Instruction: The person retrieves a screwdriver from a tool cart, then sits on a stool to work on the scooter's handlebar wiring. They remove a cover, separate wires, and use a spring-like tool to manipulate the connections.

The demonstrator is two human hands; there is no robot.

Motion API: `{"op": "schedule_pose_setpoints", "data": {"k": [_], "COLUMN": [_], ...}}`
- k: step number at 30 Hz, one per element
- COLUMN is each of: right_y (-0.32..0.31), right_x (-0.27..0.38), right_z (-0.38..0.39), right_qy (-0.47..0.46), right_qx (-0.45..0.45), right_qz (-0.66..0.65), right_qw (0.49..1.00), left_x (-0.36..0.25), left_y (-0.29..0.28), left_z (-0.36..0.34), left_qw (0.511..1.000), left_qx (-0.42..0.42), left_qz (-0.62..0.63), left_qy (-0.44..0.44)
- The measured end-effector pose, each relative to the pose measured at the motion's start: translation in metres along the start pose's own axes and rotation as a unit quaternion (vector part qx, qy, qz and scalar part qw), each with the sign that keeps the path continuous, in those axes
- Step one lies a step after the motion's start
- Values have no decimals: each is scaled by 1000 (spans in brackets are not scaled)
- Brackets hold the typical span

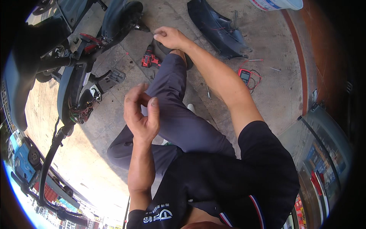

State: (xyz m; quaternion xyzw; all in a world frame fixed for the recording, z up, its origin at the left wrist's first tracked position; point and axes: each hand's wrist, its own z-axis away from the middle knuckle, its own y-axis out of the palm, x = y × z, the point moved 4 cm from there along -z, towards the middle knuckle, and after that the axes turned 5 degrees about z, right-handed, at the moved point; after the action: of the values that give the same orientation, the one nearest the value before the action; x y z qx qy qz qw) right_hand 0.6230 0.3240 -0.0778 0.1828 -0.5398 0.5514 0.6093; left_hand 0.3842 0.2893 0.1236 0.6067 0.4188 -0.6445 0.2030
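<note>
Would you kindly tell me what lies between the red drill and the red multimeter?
From drill to multimeter, the head view shows the grey-trousered leg, some dark footwear, floor and the right forearm.

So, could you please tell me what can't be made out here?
In the head view:
Right hand: too small to tell whether it pinches anything.
Red multimeter: reading too small to make out.
White bucket: partly cut off by the top edge.
Dark shoe: partly hidden by the right hand.

Repair workshop: scooter, drill, multimeter
</note>
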Motion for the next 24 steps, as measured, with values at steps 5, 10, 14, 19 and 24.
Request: {"op": "schedule_pose_setpoints", "data": {"k": [5,10,14,19,24], "right_y": [20,52,66,72,80], "right_x": [-164,-208,-212,-200,-189], "right_z": [15,11,5,-3,1], "right_qy": [191,171,168,88,73], "right_qx": [28,-42,-55,-55,-29], "right_qz": [-14,2,13,-19,41], "right_qw": [981,984,984,994,996], "left_x": [-5,4,5,2,9], "left_y": [48,38,39,37,37], "left_z": [-17,-20,-27,-27,-26], "left_qw": [977,954,953,952,949], "left_qx": [126,124,103,94,90], "left_qz": [-155,-252,-260,-264,-279], "left_qy": [80,105,116,126,119]}}
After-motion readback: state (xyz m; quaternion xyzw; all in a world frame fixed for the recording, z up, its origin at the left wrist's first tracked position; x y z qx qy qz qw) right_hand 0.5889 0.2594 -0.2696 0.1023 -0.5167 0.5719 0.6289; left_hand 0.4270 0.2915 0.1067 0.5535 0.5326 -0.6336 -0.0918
